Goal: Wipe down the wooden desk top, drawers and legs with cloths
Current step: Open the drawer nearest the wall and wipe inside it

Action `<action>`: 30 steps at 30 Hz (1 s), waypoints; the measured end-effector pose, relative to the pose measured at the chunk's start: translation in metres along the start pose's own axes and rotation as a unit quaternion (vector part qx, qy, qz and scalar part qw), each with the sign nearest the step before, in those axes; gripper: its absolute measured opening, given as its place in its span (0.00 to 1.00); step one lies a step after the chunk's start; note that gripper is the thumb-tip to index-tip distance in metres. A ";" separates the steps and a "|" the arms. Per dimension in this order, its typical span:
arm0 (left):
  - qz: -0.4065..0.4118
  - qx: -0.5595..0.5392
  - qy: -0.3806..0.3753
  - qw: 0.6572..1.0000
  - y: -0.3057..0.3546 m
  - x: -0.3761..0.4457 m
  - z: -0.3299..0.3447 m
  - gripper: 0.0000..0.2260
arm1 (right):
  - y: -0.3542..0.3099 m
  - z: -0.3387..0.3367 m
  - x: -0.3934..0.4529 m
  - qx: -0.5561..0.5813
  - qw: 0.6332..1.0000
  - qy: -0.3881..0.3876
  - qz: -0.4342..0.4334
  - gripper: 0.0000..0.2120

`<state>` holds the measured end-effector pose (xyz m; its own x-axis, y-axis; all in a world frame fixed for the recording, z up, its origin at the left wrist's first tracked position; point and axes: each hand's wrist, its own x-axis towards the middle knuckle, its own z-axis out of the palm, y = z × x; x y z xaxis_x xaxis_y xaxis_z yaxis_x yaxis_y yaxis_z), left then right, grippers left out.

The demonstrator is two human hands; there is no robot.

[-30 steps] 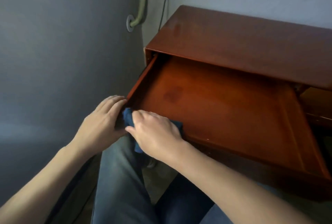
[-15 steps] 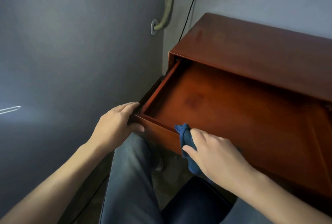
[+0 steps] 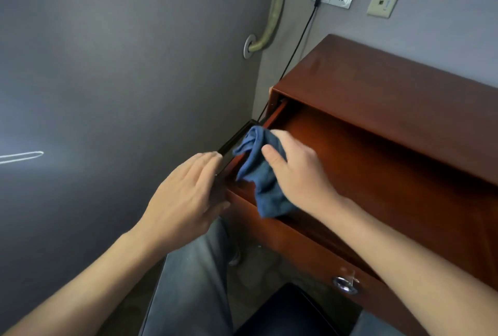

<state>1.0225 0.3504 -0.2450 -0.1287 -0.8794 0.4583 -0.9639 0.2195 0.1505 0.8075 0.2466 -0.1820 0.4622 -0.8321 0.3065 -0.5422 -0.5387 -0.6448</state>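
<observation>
Wiping the drawer's [image 3: 377, 174] left side edge appears to be the step in hand: a blue cloth [image 3: 260, 171] is bunched and gripped under the curled fingers of the right hand [image 3: 299, 174], draped over that edge near the front left corner. The front left corner is braced by the left hand [image 3: 186, 195], fingers nearly straight. Next, a stroke along the edge toward the desk top [image 3: 398, 109] seems called for; little room is left by the wall [image 3: 107, 79] alongside.

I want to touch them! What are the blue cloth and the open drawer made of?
Blue cloth: looks like soft woven fabric, matte; it folds and bunches under the right hand. Drawer: seems reddish-brown wood or wood veneer, smooth with a slight sheen.
</observation>
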 end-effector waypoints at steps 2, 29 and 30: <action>0.044 -0.005 0.039 0.998 0.011 -0.007 0.005 0.24 | 0.013 0.002 0.024 -0.049 0.998 -0.020 -0.027 0.20; 0.011 -0.053 -0.016 0.998 0.021 -0.006 -0.010 0.20 | 0.061 0.056 0.119 -0.290 0.828 -0.326 -0.353 0.25; 0.008 -0.053 -0.022 0.998 0.022 -0.007 -0.011 0.21 | 0.068 0.048 0.127 -0.301 0.831 -0.315 -0.346 0.25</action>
<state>1.0047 0.3658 -0.2354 -0.1552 -0.8925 0.4235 -0.9320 0.2744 0.2369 0.8626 0.1106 -0.2208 0.9821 -0.1644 -0.0923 -0.1594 -0.9855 0.0586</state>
